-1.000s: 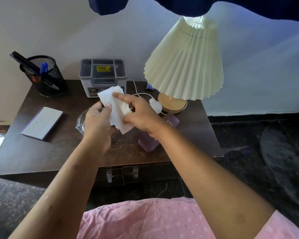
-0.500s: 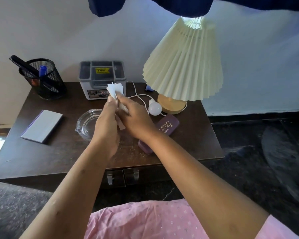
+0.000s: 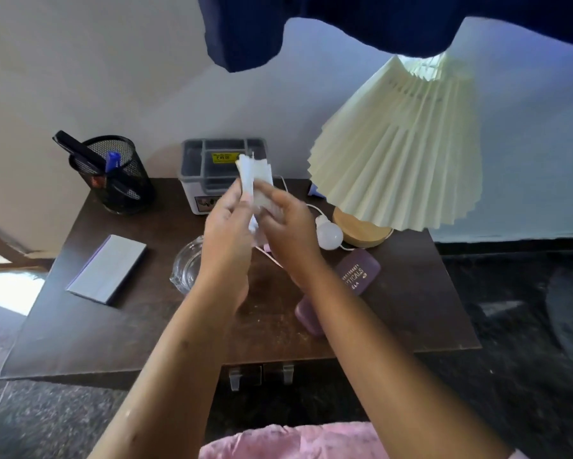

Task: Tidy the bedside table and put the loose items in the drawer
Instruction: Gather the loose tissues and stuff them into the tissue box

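Both hands hold a small stack of white paper slips upright above the middle of the dark wooden bedside table. My left hand pinches the slips from the left, and my right hand grips them from the right. On the table lie a grey notepad, a clear glass ashtray, a purple spectacle case partly under my right forearm, and a white bulb on a cord. Two drawer handles show under the front edge; the drawers look closed.
A black mesh pen holder stands at the back left. A grey compartment organiser box sits at the back centre behind the slips. A lamp with a cream pleated shade and wooden base fills the back right.
The paper slips, held flat and spread a second ago, are now gathered upright into a narrow stack between both hands. The hands have closed together and lifted slightly.
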`<state>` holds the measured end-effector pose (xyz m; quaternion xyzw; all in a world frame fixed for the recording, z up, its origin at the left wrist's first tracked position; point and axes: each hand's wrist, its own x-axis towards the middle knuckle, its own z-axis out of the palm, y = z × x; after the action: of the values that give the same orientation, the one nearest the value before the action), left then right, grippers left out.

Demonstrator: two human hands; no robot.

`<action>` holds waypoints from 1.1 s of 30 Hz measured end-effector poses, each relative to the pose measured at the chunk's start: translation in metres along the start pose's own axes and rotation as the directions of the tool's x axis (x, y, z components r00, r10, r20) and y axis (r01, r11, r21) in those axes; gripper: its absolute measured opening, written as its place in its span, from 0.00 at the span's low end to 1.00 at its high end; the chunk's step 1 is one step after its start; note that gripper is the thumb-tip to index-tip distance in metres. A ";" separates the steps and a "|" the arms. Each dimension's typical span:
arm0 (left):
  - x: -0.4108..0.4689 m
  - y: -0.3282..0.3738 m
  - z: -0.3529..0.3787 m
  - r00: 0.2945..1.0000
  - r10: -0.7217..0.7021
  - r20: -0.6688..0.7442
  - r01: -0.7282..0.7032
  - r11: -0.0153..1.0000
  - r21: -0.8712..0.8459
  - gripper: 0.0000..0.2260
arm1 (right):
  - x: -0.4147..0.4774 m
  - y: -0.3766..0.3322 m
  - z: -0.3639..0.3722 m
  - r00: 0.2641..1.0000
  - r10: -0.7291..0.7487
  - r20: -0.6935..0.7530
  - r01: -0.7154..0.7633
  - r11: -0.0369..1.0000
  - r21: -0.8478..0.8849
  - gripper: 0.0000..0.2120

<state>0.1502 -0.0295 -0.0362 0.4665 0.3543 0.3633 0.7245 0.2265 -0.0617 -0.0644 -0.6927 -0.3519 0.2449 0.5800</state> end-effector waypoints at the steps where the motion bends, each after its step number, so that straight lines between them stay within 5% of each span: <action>1: 0.008 0.005 0.000 0.997 0.074 0.015 -0.075 0.992 0.106 0.14 | 0.010 -0.005 0.001 1.000 -0.023 -0.019 0.023 1.000 -0.013 0.20; 4: 0.045 0.025 -0.001 0.979 0.198 0.058 -0.205 0.903 0.378 0.14 | 0.045 -0.022 0.002 0.983 -0.150 -0.105 0.141 0.986 -0.087 0.18; 10: 0.120 0.060 -0.008 0.980 0.201 -0.011 -0.131 0.679 0.722 0.14 | 0.103 -0.031 0.007 0.974 -0.155 -0.163 0.107 0.957 -0.269 0.16; 16: 0.134 0.066 0.000 0.979 0.149 0.137 -0.199 0.598 0.777 0.17 | 0.109 -0.018 0.013 0.981 -0.191 -0.014 0.186 0.966 -0.181 0.27; 23: 0.136 0.080 -0.026 0.968 0.241 0.068 -0.209 0.630 0.748 0.16 | 0.112 -0.022 0.023 0.981 -0.192 0.042 0.195 0.977 -0.089 0.23; 28: 0.136 0.065 -0.040 0.977 0.211 0.022 -0.132 0.525 0.841 0.17 | 0.114 -0.017 0.029 0.991 -0.128 0.046 0.134 0.853 -0.504 0.17; 33: 0.138 0.064 -0.041 0.965 0.259 0.032 -0.144 0.430 0.891 0.21 | 0.111 -0.019 0.027 0.974 -0.183 0.135 0.227 0.744 -0.629 0.15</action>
<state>0.1696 0.1252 -0.0138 0.7929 0.4720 0.2344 0.3059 0.2729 0.0425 -0.0440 -0.7973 -0.5068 0.0672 0.3208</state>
